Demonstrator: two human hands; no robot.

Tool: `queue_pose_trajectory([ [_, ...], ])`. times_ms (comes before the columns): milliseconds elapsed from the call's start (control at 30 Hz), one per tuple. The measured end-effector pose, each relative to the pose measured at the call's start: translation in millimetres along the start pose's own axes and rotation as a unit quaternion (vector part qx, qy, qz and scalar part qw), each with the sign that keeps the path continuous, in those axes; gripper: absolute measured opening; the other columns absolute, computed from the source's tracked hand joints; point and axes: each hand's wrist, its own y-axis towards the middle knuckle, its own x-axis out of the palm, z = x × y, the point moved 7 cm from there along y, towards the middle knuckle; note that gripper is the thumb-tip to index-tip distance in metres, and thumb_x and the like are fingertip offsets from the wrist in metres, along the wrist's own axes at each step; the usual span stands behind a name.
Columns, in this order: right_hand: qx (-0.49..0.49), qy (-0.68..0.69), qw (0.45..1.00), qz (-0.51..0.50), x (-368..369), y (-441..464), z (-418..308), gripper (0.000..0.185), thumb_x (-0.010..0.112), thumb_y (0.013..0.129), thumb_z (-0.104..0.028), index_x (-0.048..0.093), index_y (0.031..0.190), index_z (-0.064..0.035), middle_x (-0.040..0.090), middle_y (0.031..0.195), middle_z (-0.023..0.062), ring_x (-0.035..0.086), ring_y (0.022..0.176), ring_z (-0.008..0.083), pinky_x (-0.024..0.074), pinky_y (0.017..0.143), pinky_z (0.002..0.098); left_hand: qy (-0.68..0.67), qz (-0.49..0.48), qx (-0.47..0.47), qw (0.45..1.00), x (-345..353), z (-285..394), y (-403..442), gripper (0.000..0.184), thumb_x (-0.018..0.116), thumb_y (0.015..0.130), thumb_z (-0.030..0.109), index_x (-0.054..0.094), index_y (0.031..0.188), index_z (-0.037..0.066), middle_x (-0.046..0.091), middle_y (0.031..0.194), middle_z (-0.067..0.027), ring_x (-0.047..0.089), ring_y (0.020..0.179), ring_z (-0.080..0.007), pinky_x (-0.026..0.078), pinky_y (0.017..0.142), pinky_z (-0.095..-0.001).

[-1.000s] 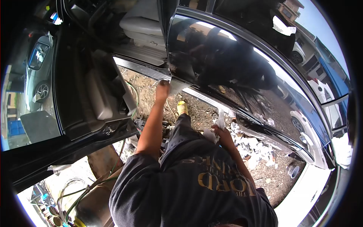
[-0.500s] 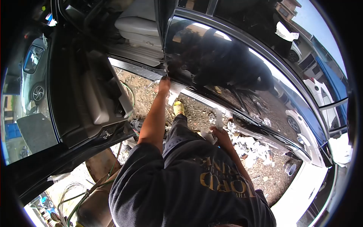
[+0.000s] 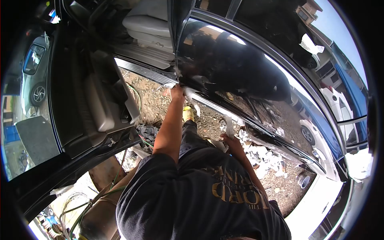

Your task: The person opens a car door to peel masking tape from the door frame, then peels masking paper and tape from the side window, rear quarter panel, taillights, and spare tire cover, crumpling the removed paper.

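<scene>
Gravel (image 3: 153,109) lay below the black door (image 3: 240,66). Left hand (image 3: 177,93) pinched a pale sheet (image 3: 193,102); right hand (image 3: 231,142) gripped a pale strip (image 3: 229,127). Both looked light, limp, tearable; edge grip suited.

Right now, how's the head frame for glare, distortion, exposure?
Head view: strong fisheye curve, dark corners; head view: mirror-like reflections and bright streaks across the glossy black door; head view: white litter partly washed out, cabin seat shaded; head view: left hand and right hand small but distinguishable.
</scene>
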Motion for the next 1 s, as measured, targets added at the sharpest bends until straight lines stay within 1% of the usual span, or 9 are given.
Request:
queue_pose_trajectory([
  [100,0.004,0.001,1.000,-0.002,-0.7,4.8,3.0,0.037,0.056,0.096,-0.032,0.066,0.117,-0.0040,0.065,0.091,0.0023,0.059,0.081,0.0110,0.0473,0.071,0.0274,-0.014,0.036,-0.043,0.998,13.1,18.6,-37.6,0.024,0.040,0.099,0.014,0.056,0.108,-0.002,0.062,0.098,-0.0136,0.065,0.087,-0.0259,0.057,0.068,-0.0385],
  [300,-0.001,0.017,1.000,-0.003,-0.1,11.1,0.7,0.036,0.056,0.095,-0.032,0.067,0.115,-0.0031,0.064,0.090,0.0023,0.058,0.082,0.0118,0.0462,0.075,0.0281,-0.090,-0.086,-0.069,0.990,16.9,14.3,-38.3,0.029,0.040,0.097,0.018,0.057,0.108,-0.002,0.063,0.096,-0.0147,0.067,0.087,-0.0277,0.057,0.070,-0.0412],
  [400,-0.002,0.014,1.000,-0.005,-0.2,13.4,-4.7,0.036,0.056,0.095,-0.032,0.067,0.115,-0.0035,0.064,0.089,0.0023,0.058,0.082,0.0121,0.0464,0.073,0.0279,-0.064,-0.069,-0.064,0.993,28.1,37.7,-67.7,0.030,0.040,0.097,0.024,0.059,0.105,0.002,0.065,0.086,-0.0115,0.067,0.076,-0.0248,0.056,0.063,-0.0386],
  [500,-0.001,0.012,1.000,-0.017,1.2,19.7,-5.0,0.037,0.056,0.095,-0.033,0.066,0.116,-0.0042,0.064,0.089,0.0025,0.058,0.079,0.0117,0.0468,0.069,0.0276,0.086,-0.160,-0.090,0.979,29.1,41.9,-54.0,0.027,0.041,0.097,0.026,0.060,0.101,0.007,0.065,0.077,-0.0071,0.063,0.063,-0.0209,0.053,0.055,-0.0351],
  [600,0.008,0.008,0.999,-0.032,4.5,21.5,-11.3,0.038,0.057,0.094,-0.034,0.066,0.117,-0.0050,0.064,0.089,0.0024,0.057,0.074,0.0110,0.0465,0.063,0.0274,0.077,-0.071,-0.107,0.989,22.9,36.3,-47.8,0.023,0.043,0.097,0.026,0.061,0.095,0.011,0.064,0.075,-0.0039,0.060,0.056,-0.0176,0.050,0.050,-0.0319],
  [733,-0.043,-0.015,0.998,-0.031,8.7,34.3,-13.4,0.039,0.058,0.093,-0.035,0.066,0.118,-0.0060,0.063,0.087,0.0020,0.056,0.069,0.0103,0.0448,0.057,0.0270,0.146,-0.019,-0.061,0.987,15.8,33.7,-53.7,0.026,0.044,0.096,0.025,0.064,0.103,0.009,0.066,0.078,-0.0036,0.065,0.065,-0.0192,0.055,0.057,-0.0340],
  [767,-0.040,-0.020,0.998,-0.036,8.0,36.6,-9.7,0.039,0.058,0.093,-0.036,0.065,0.118,-0.0060,0.063,0.087,0.0018,0.055,0.068,0.0104,0.0447,0.057,0.0270,0.123,-0.031,-0.105,0.986,17.2,25.0,-54.8,0.028,0.046,0.095,0.027,0.064,0.107,0.009,0.068,0.083,-0.0050,0.068,0.075,-0.0194,0.058,0.063,-0.0354],
  [867,-0.041,-0.033,0.998,-0.044,10.4,41.9,-11.9,0.040,0.058,0.093,-0.036,0.065,0.118,-0.0061,0.062,0.087,0.0018,0.055,0.066,0.0108,0.0444,0.057,0.0271,0.097,-0.038,-0.130,0.986,28.8,23.3,-75.4,0.028,0.048,0.094,0.029,0.065,0.106,0.011,0.069,0.088,-0.0053,0.069,0.084,-0.0184,0.059,0.067,-0.0354],
  [1000,-0.030,-0.025,0.999,-0.037,11.5,58.1,-3.3,0.037,0.057,0.093,-0.033,0.065,0.115,-0.0050,0.060,0.085,0.0027,0.056,0.068,0.0121,0.0454,0.059,0.0281,0.153,-0.011,-0.160,0.975,27.9,18.1,-98.2,0.024,0.048,0.094,0.030,0.065,0.105,0.015,0.069,0.091,-0.0024,0.067,0.081,-0.0158,0.057,0.068,-0.0336],
])
